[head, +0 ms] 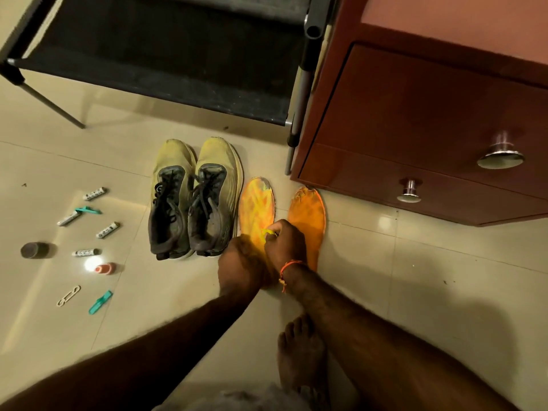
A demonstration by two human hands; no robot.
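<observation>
Two orange insoles lie side by side on the tiled floor, the left insole [255,203] and the right insole [308,215]. My right hand [284,244], with an orange thread at the wrist, pinches a small yellow piece [268,232] against the left insole's heel half. My left hand [241,262] rests on that insole's heel end; its fingers are hidden. A pair of yellow-green running shoes [189,200] with dark laces stands just left of the insoles.
A red-brown drawer cabinet [430,129] stands at the right and a black shoe rack [166,54] behind the shoes. Batteries [95,193], teal clips [100,301], a safety pin [68,295] and two small spools [34,250] lie at the left. My bare foot [299,351] is below.
</observation>
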